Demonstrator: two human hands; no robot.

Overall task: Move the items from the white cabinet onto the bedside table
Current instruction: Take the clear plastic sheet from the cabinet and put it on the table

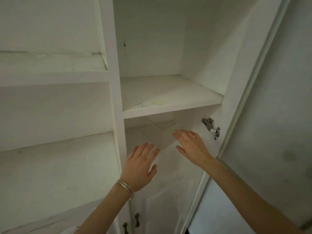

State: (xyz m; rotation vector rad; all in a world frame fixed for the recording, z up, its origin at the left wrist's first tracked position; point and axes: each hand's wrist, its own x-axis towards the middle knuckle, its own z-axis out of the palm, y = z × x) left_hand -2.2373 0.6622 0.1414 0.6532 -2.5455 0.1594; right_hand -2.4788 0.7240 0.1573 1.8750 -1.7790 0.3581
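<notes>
Faces the white cabinet (116, 81) at close range, with bare open shelving (50, 71) on the left and the glass door (270, 98) standing open on the right. Shows no items on the upper shelf (168, 95) or in the visible part of the lower compartment (152, 132); cannot confirm its hidden rear. Judged late in the task: removal probably complete or nearly so, with a check of the lower compartment remaining. Cannot verify placement, with no bedside table in view. Finds both hands empty, fingers straight and spread: left hand (140, 168) below the compartment opening, right hand (192, 146) at its front, near the hinge (211, 127). Notes dark handles (137, 220) on the lower doors, a bracelet (125, 188) on the left wrist and a faint yellowish stain (152, 103) on the upper shelf.
</notes>
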